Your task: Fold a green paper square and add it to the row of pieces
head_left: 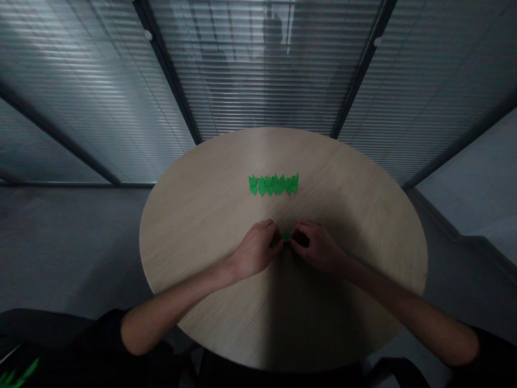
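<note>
The left hand (255, 249) and right hand (319, 247) pinch a small green paper piece (286, 235) between their fingertips at the middle of the counter (202, 215); apparently mid-fold, which calls for fine, steady pressure; a row of folded green pieces (273, 184) lies beyond.

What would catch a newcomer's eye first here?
The row of bright green folded paper pieces stands out, lined up near the middle of the round wooden table. Just nearer the person, the left hand and right hand meet over a small green piece, pinched between their fingertips.
</note>
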{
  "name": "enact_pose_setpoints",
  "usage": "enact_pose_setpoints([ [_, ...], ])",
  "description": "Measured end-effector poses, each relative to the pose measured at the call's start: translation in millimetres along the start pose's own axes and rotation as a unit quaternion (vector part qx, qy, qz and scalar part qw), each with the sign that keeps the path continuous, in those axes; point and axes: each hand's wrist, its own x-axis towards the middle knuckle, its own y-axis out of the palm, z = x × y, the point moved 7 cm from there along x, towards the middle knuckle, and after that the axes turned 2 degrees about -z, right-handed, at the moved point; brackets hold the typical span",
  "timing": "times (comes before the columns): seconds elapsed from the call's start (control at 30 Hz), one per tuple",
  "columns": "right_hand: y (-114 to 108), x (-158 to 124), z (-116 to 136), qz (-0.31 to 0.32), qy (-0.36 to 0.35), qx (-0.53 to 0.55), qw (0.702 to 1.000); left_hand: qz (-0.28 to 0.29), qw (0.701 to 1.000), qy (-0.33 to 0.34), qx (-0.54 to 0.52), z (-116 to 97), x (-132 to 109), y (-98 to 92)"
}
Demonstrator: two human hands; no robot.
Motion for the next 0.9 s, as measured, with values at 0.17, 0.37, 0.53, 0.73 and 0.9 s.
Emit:
enact_pose_setpoints([
  [0.17, -1.3, -1.9, -3.0, -0.017, 0.018, 0.026, 0.999, -0.018, 0.999, -0.007, -0.031, 2.7, -0.5, -2.6],
  [0.37, -2.8, -0.3, -6.3, -0.002, 0.050, 0.074, 0.996, -0.006, 0.998, -0.023, -0.059, 4.3, 0.0, -2.4],
  [0.53, -3.7, 1.0, -7.1, 0.015, 0.064, 0.095, 0.993, -0.006, 0.997, -0.017, -0.070, 5.2, 0.0, -3.0],
  [0.73, -2.8, 0.9, -6.1, 0.004, 0.047, 0.091, 0.995, -0.006, 0.997, -0.020, -0.071, 5.4, 0.5, -2.6],
  [0.9, -4.3, 1.7, -4.9, 0.003, 0.051, 0.095, 0.994, -0.015, 1.000, 0.001, -0.018, 1.7, 0.9, -0.3],
])
